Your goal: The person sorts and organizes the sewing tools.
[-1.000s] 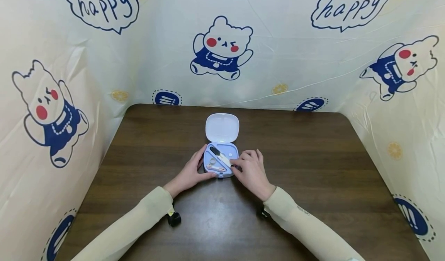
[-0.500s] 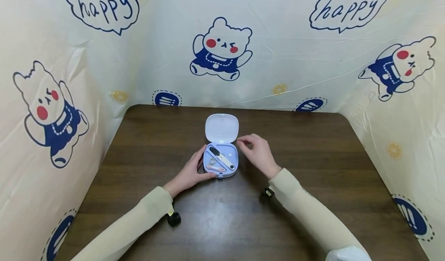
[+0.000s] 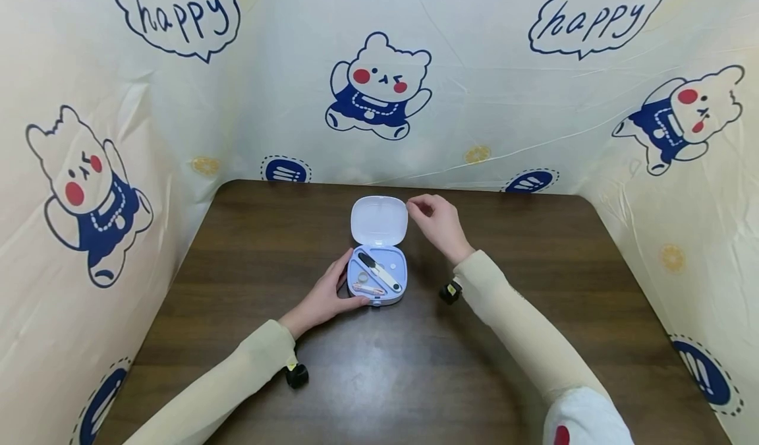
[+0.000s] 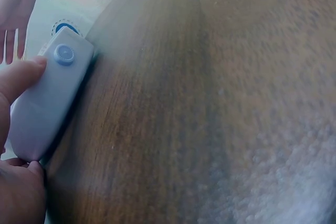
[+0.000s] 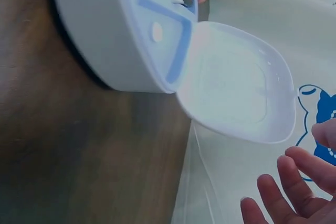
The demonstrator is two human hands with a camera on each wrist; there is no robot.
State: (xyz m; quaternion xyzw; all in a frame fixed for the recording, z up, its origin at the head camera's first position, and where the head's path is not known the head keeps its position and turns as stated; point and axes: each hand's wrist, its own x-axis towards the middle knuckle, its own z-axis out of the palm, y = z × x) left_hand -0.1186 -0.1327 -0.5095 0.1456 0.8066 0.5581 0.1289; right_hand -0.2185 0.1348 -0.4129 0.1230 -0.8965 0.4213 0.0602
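A small light-blue box (image 3: pixel 391 258) stands on the table with its whitish lid (image 3: pixel 379 221) raised at the back. My left hand (image 3: pixel 323 298) grips the box at its left side, thumb at the front wall near a round button catch (image 4: pixel 64 54). Inside lies a slim black-and-white tool (image 3: pixel 379 272), slanting across a divider. A small ring-shaped thing (image 3: pixel 363 277) and a thin pinkish item (image 3: pixel 369 289) share the left compartment. My right hand (image 3: pixel 440 224) hovers beside the lid's right edge, fingers loosely bent and holding nothing; the right wrist view shows them apart from the lid (image 5: pixel 236 82).
The brown wooden table (image 3: pixel 273 234) extends around the box. Pale cloth printed with bears (image 3: pixel 379 89) hangs behind it and at both sides. A small white round thing (image 5: pixel 157 32) sits in the box's other compartment.
My right hand has left the tool in the box and moved away to the back, up beside the lid. The left hand keeps its hold on the box.
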